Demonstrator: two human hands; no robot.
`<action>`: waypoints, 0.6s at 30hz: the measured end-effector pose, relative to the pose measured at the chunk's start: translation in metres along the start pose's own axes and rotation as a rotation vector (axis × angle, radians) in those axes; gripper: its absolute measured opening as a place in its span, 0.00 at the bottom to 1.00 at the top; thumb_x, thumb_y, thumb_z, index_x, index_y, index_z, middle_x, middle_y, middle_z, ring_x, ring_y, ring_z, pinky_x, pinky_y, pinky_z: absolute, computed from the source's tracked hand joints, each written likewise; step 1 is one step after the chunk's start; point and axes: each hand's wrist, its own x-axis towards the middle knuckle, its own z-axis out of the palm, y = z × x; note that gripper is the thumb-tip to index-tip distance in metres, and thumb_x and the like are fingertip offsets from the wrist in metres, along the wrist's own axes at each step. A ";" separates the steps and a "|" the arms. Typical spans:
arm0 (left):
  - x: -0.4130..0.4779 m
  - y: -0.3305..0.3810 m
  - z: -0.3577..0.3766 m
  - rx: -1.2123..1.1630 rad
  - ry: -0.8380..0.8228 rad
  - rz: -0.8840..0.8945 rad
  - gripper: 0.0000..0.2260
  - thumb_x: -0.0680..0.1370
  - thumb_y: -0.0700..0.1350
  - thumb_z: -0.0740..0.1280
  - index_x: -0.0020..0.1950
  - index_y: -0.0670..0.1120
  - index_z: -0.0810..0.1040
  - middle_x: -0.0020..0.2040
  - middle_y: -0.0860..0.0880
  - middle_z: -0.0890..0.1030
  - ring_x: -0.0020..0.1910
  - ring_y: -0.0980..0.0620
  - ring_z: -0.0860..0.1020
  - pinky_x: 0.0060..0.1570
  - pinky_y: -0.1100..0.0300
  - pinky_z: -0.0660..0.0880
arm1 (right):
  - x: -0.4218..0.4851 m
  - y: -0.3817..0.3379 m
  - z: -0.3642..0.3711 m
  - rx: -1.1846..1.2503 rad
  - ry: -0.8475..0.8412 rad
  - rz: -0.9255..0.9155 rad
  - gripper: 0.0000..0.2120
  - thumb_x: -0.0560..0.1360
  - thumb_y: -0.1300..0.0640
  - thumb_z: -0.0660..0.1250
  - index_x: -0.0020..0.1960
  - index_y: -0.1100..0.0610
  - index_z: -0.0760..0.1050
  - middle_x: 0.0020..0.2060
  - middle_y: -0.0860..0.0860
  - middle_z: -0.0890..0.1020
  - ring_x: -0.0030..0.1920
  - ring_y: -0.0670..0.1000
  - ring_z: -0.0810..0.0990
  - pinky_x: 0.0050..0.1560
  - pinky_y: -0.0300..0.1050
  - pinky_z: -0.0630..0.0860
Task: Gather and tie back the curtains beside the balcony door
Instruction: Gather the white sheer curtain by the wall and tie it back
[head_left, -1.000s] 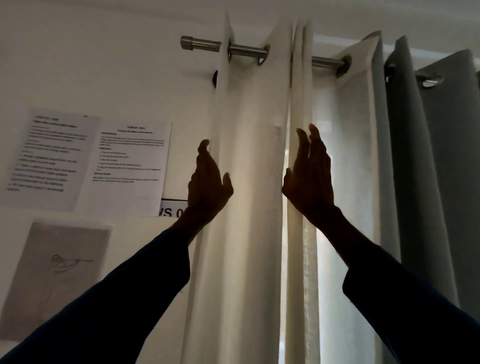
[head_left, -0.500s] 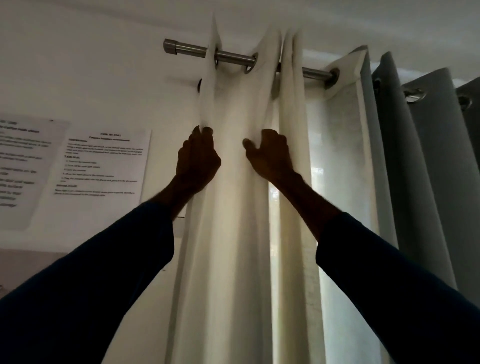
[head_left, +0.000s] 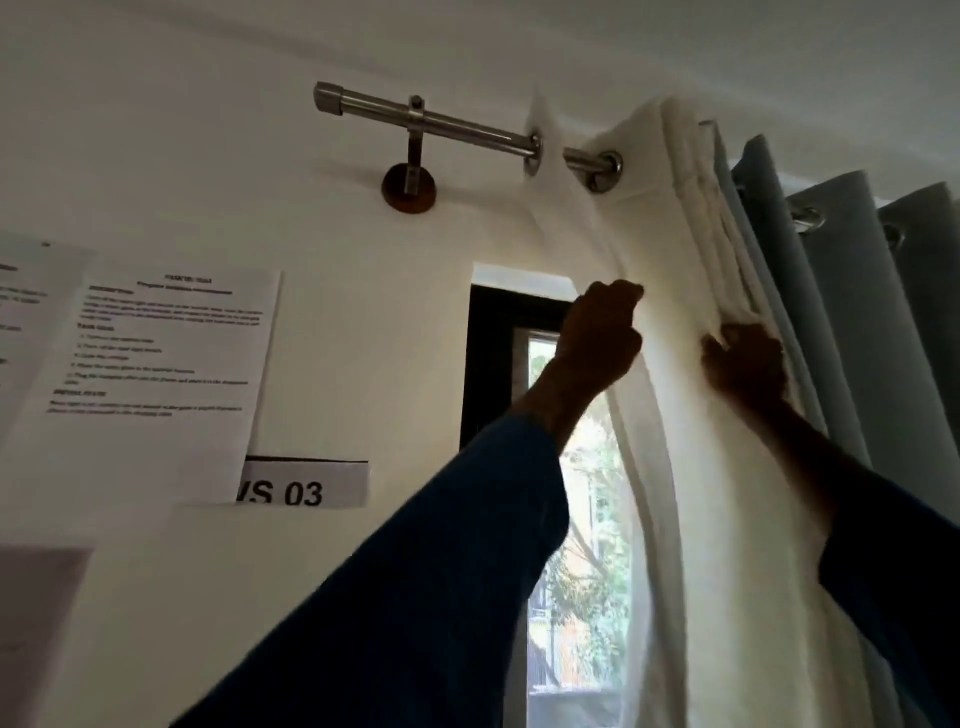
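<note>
While left hand (head_left: 597, 338) pinches left edge of white curtain (head_left: 691, 519) in curled fingers, right hand (head_left: 745, 366) clamps its bunched folds, fingers curled, just beside grey curtain (head_left: 841, 338), upper right.

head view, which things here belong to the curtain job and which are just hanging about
Job: white curtain, gripped by left hand and right hand; grey curtain beside it; curtain rod they hang on.
Just there: printed sheet on the wall; VS 03 label below it.
</note>
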 end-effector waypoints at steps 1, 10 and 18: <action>-0.006 -0.009 0.000 0.010 -0.004 0.001 0.27 0.74 0.30 0.59 0.73 0.42 0.70 0.69 0.42 0.74 0.69 0.43 0.69 0.68 0.56 0.62 | -0.008 -0.004 0.002 -0.013 -0.006 -0.012 0.22 0.82 0.52 0.62 0.72 0.64 0.70 0.70 0.63 0.72 0.71 0.63 0.69 0.68 0.55 0.67; -0.053 -0.139 -0.087 0.133 0.148 -0.269 0.16 0.70 0.35 0.60 0.48 0.51 0.81 0.55 0.50 0.81 0.53 0.51 0.79 0.52 0.59 0.76 | -0.024 -0.100 0.022 0.096 0.130 -0.314 0.14 0.82 0.57 0.62 0.57 0.68 0.76 0.53 0.62 0.81 0.56 0.62 0.80 0.53 0.45 0.73; -0.027 -0.148 -0.137 0.217 0.216 -0.106 0.03 0.71 0.33 0.71 0.43 0.33 0.83 0.47 0.38 0.83 0.45 0.40 0.82 0.45 0.61 0.74 | -0.074 -0.256 0.052 0.152 -0.078 -0.835 0.10 0.80 0.60 0.60 0.51 0.65 0.77 0.46 0.59 0.81 0.45 0.57 0.77 0.45 0.42 0.63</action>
